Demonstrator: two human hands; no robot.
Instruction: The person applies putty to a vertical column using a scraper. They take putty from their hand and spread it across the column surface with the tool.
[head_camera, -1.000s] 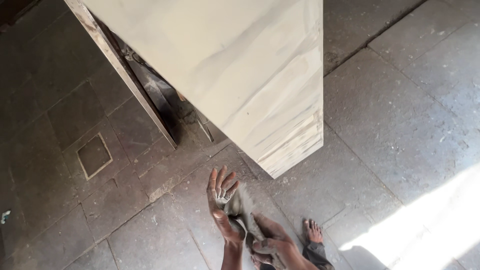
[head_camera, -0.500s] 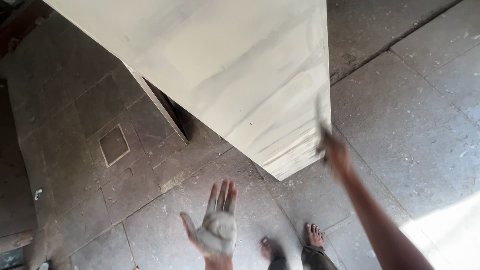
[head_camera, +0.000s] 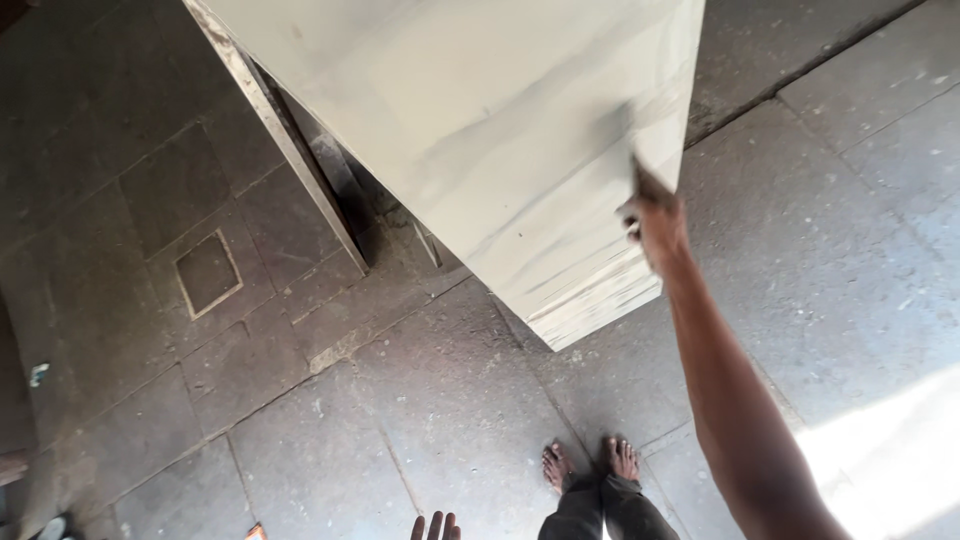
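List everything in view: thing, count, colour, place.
stone slab stack: one, pale cream-grey, upper centre, corner towards the feet.
floor: dusty grey paving, all around.
square floor inset: one, dark grey, left.
small bluish scrap: one, far left edge.
feet: two, bare, bottom centre.
right hand: on the slab stack's right edge, arm outstretched.
left hand: only fingertips show, bottom edge, touching nothing.

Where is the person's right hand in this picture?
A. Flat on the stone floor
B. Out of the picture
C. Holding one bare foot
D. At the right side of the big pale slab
D: the right hand is raised on an outstretched arm and meets the right side of the pale slab, well above the floor.
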